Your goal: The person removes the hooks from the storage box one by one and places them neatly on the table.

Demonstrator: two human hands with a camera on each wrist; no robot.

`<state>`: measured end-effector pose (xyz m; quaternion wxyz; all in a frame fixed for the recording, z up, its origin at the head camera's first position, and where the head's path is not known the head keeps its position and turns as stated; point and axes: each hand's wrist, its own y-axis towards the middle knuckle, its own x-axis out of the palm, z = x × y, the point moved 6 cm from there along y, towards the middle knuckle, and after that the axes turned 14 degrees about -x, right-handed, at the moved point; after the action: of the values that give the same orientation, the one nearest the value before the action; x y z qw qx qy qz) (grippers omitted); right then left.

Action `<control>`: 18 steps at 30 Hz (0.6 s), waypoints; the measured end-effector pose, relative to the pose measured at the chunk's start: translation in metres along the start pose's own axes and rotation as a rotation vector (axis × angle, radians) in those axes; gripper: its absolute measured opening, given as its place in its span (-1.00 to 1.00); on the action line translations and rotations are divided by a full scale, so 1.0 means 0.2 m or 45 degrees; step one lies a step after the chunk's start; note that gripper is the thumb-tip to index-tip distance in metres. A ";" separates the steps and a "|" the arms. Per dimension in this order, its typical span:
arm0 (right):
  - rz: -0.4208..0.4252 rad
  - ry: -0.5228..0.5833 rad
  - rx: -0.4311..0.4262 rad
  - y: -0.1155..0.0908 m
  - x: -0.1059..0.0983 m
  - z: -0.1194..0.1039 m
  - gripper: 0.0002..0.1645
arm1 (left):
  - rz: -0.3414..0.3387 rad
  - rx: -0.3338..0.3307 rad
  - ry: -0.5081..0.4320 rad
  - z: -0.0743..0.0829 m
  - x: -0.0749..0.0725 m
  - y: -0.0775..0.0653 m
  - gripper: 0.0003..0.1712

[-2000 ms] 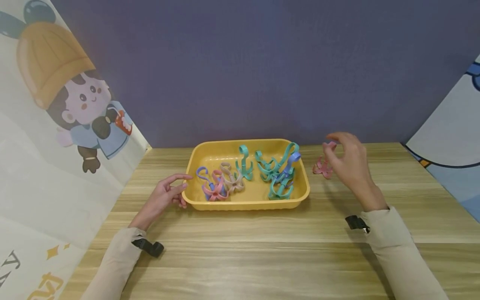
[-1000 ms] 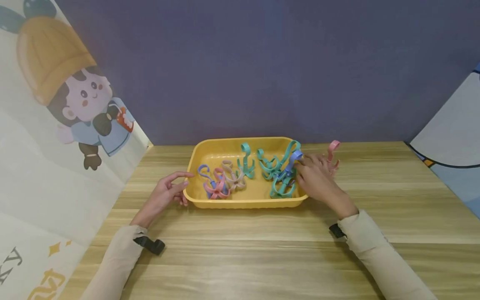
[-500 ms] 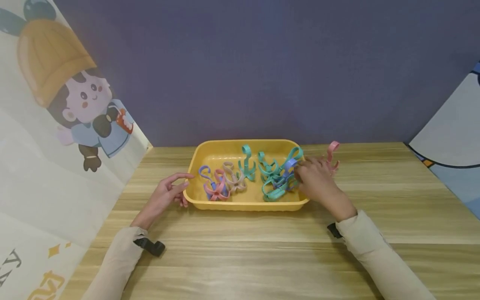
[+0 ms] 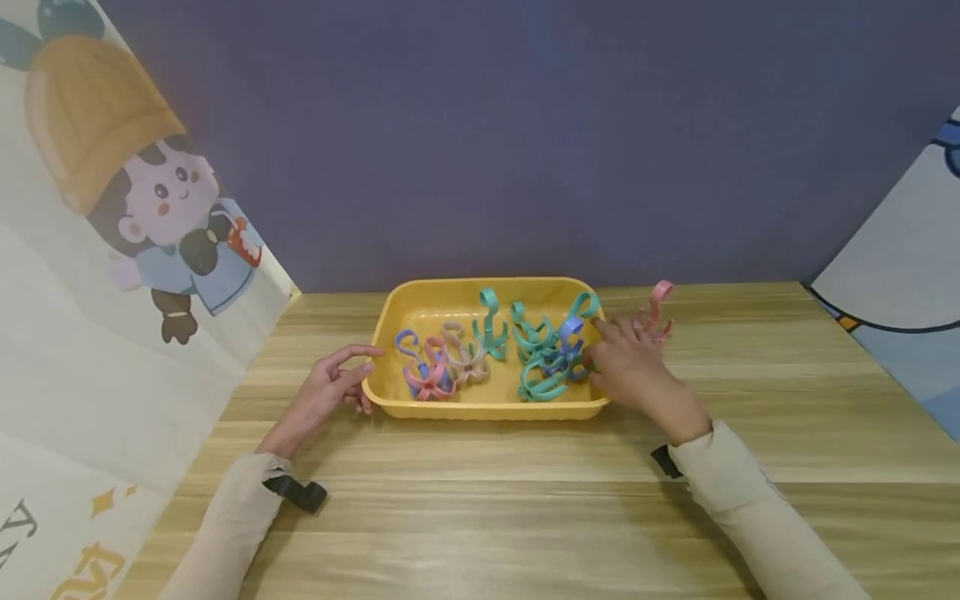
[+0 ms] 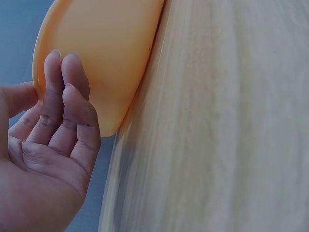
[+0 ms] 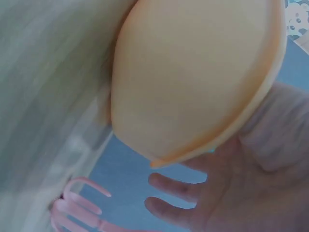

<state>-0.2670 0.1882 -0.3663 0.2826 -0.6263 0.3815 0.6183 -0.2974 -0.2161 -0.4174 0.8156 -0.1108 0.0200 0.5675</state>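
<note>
A yellow plastic tray (image 4: 480, 411) holds several multi-claw plastic hooks. My left hand (image 4: 330, 383) holds the tray's left rim, index finger over the edge; in the left wrist view, its other fingers (image 5: 72, 111) stand outside the wall. My right hand (image 4: 633, 367) reaches over the right rim, its thumb side inside the tray beside a purple hook (image 4: 570, 333) and a green hook (image 4: 543, 385). The right wrist view shows straight fingers (image 6: 174, 186) outside the wall; I cannot tell whether the hidden fingertips hold anything. A pink hook (image 4: 657, 304) stands on the table just beyond this hand.
At the tray's left lie a pink hook (image 4: 430, 383), a purple hook (image 4: 408, 343) and a beige hook (image 4: 467, 364). Another green hook (image 4: 489, 333) stands in the middle. The wood-grain table (image 4: 480, 500) ends at a dark blue wall (image 4: 480, 142) behind.
My right hand has let go of the pink hook on the table and moved left into the tray. The purple and near green hooks there have shifted left and turned. The left hand stays put.
</note>
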 end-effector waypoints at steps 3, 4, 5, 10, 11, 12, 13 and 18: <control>0.031 0.000 -0.054 0.00 -0.02 -0.02 -0.83 | -0.001 -0.010 -0.001 -0.01 0.00 0.00 -0.54; 0.041 0.000 -0.080 -0.01 -0.03 -0.03 -0.78 | -0.002 -0.012 0.002 -0.02 0.00 -0.01 -0.54; 0.052 0.003 -0.111 -0.01 -0.05 -0.04 -0.75 | -0.004 -0.012 0.005 -0.02 0.00 -0.01 -0.55; 0.086 0.041 -0.265 -0.02 -0.14 -0.09 -0.80 | -0.011 0.008 0.018 -0.01 0.00 -0.01 -0.55; 0.087 0.061 -0.283 -0.03 -0.16 -0.10 -0.81 | -0.013 0.013 0.019 -0.01 0.00 -0.01 -0.55; 0.087 0.081 -0.297 -0.03 -0.17 -0.11 -0.82 | -0.014 0.015 0.020 0.00 0.00 0.00 -0.55; 0.090 0.106 -0.308 -0.03 -0.19 -0.12 -0.82 | -0.015 0.017 0.022 0.00 0.00 0.00 -0.55; 0.124 0.179 -0.345 -0.02 -0.23 -0.18 -0.83 | -0.014 0.019 0.011 0.01 0.00 0.00 -0.55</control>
<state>-0.2400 0.1669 -0.3180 0.1378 -0.6811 0.3436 0.6317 -0.2973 -0.2170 -0.4157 0.8194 -0.1072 0.0272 0.5624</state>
